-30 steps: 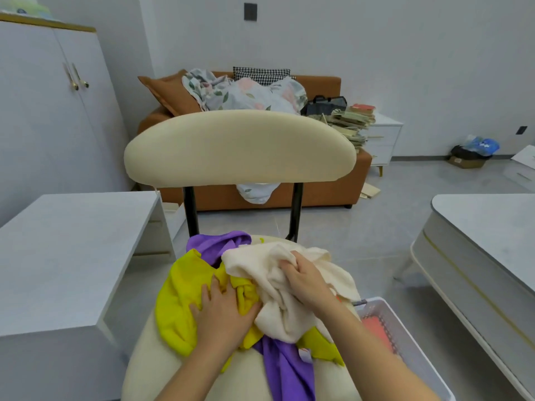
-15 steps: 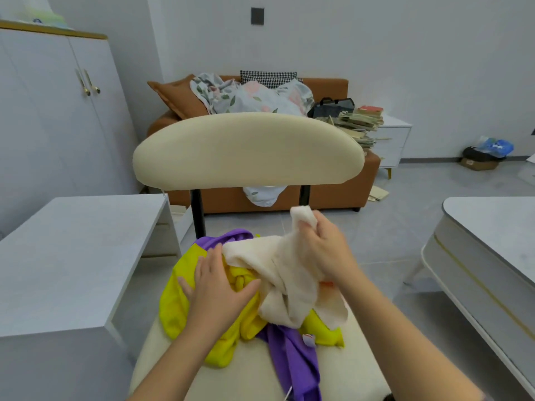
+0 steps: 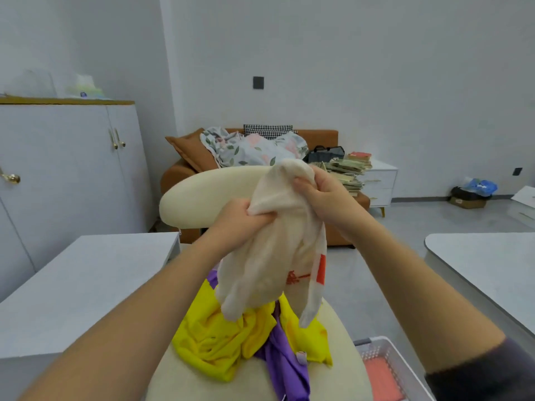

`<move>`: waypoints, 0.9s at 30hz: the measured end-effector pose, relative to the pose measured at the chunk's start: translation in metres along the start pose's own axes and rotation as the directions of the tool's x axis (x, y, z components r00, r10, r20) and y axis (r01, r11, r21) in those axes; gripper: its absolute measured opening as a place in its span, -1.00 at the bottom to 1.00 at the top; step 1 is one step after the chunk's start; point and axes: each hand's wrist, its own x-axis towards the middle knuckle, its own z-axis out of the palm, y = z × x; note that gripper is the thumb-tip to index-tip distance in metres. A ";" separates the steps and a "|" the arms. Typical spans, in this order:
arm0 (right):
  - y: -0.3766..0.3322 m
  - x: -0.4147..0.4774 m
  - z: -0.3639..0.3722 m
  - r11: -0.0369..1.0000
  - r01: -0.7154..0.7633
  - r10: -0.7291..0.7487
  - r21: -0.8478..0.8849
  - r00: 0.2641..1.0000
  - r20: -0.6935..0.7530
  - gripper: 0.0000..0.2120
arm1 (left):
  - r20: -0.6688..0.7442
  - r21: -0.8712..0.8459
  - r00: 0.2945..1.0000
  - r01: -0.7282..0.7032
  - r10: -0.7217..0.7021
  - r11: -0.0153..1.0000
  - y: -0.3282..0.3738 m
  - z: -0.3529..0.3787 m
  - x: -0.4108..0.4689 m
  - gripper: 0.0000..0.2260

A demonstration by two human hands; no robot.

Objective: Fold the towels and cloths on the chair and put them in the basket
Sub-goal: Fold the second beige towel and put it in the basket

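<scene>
A cream towel point(image 3: 272, 256) with a red mark near one edge hangs bunched in the air above the cream chair point(image 3: 197, 195). My left hand point(image 3: 240, 218) grips its left side and my right hand point(image 3: 321, 195) grips its top. Below it, on the chair seat, lie a crumpled yellow cloth point(image 3: 220, 340) and a purple cloth point(image 3: 286, 369). The white perforated basket point(image 3: 385, 345) stands at the chair's right, at the lower edge of the view, with something pink-red inside.
A white low table point(image 3: 72, 290) stands to the left, another white table point(image 3: 486, 264) to the right. Behind the chair is an orange sofa point(image 3: 179, 175) with bedding, a white cabinet point(image 3: 66, 169) at left, a drawer unit point(image 3: 379, 180) piled with books.
My right hand lifted the cream towel up off the pile. My left hand left the yellow cloth and took hold of the towel. The view tilted upward.
</scene>
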 end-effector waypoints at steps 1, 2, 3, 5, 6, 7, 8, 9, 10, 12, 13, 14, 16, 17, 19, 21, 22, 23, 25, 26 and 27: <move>0.000 -0.002 -0.002 0.998 0.002 -0.004 -0.065 1.000 -0.026 -0.78 | -0.028 -0.011 1.000 -0.009 0.008 1.000 0.004 -0.005 0.002 -0.87; 0.002 -0.003 -0.003 0.994 0.000 -0.003 -0.105 0.999 -0.032 -0.79 | -0.055 -0.010 0.998 -0.015 0.015 1.000 0.008 -0.010 0.004 -0.86; 0.003 -0.006 -0.005 0.993 -0.004 0.002 -0.116 1.000 -0.013 -0.78 | -0.078 0.001 0.997 -0.018 0.018 1.000 0.011 -0.015 0.005 -0.85; 0.005 -0.013 -0.008 0.987 -0.039 0.048 -0.158 0.997 0.057 -0.76 | -0.097 0.026 0.995 -0.021 0.024 0.999 0.016 -0.020 0.006 -0.88; 0.008 -0.014 -0.011 0.975 -0.060 0.082 -0.214 0.992 0.096 -0.78 | -0.099 0.035 0.995 -0.024 0.027 0.999 0.018 -0.021 0.006 -0.90; 0.011 -0.015 -0.014 0.956 -0.073 0.114 -0.283 0.985 0.132 -0.80 | -0.100 0.041 0.995 -0.016 0.020 0.999 0.019 -0.022 0.007 -0.89; 0.014 -0.015 -0.015 0.937 -0.074 0.135 -0.342 0.979 0.156 -0.82 | -0.097 0.040 0.995 -0.002 0.006 0.999 0.018 -0.024 0.009 -0.89; 0.017 -0.016 -0.016 0.921 -0.075 0.147 -0.381 0.976 0.163 -0.83 | -0.088 0.042 0.996 0.013 -0.009 0.999 0.017 -0.027 0.011 -0.89; 0.019 -0.017 -0.016 0.916 -0.084 0.155 -0.393 0.976 0.152 -0.81 | -0.075 0.055 0.997 0.019 -0.015 0.998 0.019 -0.030 0.013 -0.85; 0.019 -0.017 -0.017 0.936 -0.126 0.169 -0.330 0.980 0.106 -0.68 | -0.028 0.119 1.000 0.010 -0.006 0.993 0.024 -0.037 0.018 -0.72; 0.014 -0.017 -0.016 0.950 -0.155 0.185 -0.272 0.979 0.089 -0.64 | -0.004 0.173 1.000 0.000 0.000 0.985 0.028 -0.040 0.019 -0.71; 0.011 -0.018 -0.015 0.958 -0.193 0.214 -0.210 0.974 0.080 -0.67 | 0.022 0.234 1.000 -0.012 0.007 0.972 0.032 -0.042 0.021 -0.73; 0.011 -0.018 -0.011 0.963 -0.260 0.264 -0.071 0.963 0.061 -0.75 | 0.076 0.426 0.997 -0.051 0.020 0.903 0.039 -0.044 0.026 -0.80; 0.012 -0.019 -0.009 0.959 -0.285 0.284 0.010 0.957 0.058 -0.77 | 0.108 0.541 0.994 -0.074 0.018 0.838 0.043 -0.044 0.029 -0.78; 0.016 -0.019 -0.003 0.931 -0.316 0.309 0.181 0.949 0.064 -0.76 | 0.143 0.722 0.988 -0.060 -0.064 0.689 0.044 -0.044 0.031 -0.69; 0.018 -0.017 0.004 0.882 -0.345 0.349 0.321 0.936 0.047 -0.76 | 0.126 0.794 0.975 0.012 -0.184 0.608 0.041 -0.039 0.027 -0.60; 0.017 -0.016 0.006 0.854 -0.365 0.379 0.370 0.925 0.037 -0.77 | 0.099 0.780 0.977 0.043 -0.190 0.624 0.039 -0.034 0.021 -0.57; 0.016 -0.014 0.008 0.834 -0.385 0.407 0.395 0.913 0.029 -0.77 | 0.062 0.730 0.986 0.061 -0.154 0.680 0.039 -0.029 0.014 -0.60; 0.018 -0.010 0.013 0.807 -0.406 0.438 0.429 0.899 0.027 -0.78 | -0.010 0.560 0.999 0.036 -0.036 0.828 0.038 -0.018 -0.006 -0.76; 0.017 -0.010 0.015 0.790 -0.409 0.446 0.456 0.895 0.030 -0.78 | -0.013 0.458 1.000 0.021 -0.017 0.889 0.035 -0.012 -0.017 -0.81; 0.016 -0.009 0.016 0.772 -0.413 0.457 0.484 0.889 0.030 -0.77 | 0.017 0.346 1.000 0.015 -0.022 0.938 0.033 -0.006 -0.028 -0.81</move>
